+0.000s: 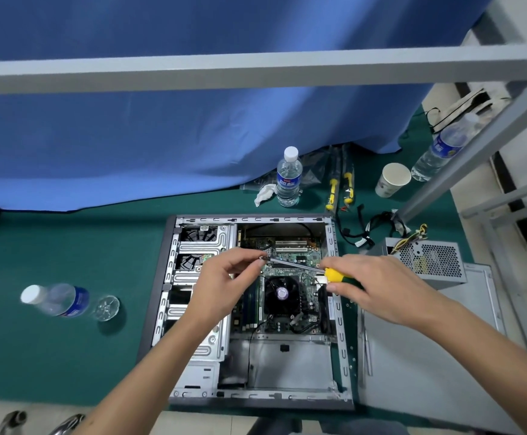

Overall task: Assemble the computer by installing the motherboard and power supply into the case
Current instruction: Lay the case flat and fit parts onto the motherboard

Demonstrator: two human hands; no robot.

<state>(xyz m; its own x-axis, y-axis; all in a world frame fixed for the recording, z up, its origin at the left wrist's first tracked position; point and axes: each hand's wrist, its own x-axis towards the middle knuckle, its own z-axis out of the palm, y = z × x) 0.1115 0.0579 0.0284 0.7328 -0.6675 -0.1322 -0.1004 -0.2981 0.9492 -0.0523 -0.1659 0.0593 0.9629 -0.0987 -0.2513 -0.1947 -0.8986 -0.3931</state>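
An open grey computer case [340,324] lies flat on the green mat. The green motherboard [290,252] with its black CPU fan [279,295] sits inside the case's upper right part. The grey power supply [434,260] with a perforated side rests outside the case, to its right. My right hand [378,288] grips the yellow handle of a screwdriver [332,274] above the board. The shaft points left to my left hand [224,279], whose fingertips pinch a small screw at the screwdriver tip.
The case's side panel [428,356] lies right of the case. Two upright water bottles [288,177] [441,149], a paper cup [392,179], yellow-handled tools [339,189] and loose cables [372,230] stand behind. A bottle [61,299] lies on its side at left. Grey frame bars [256,70] cross overhead.
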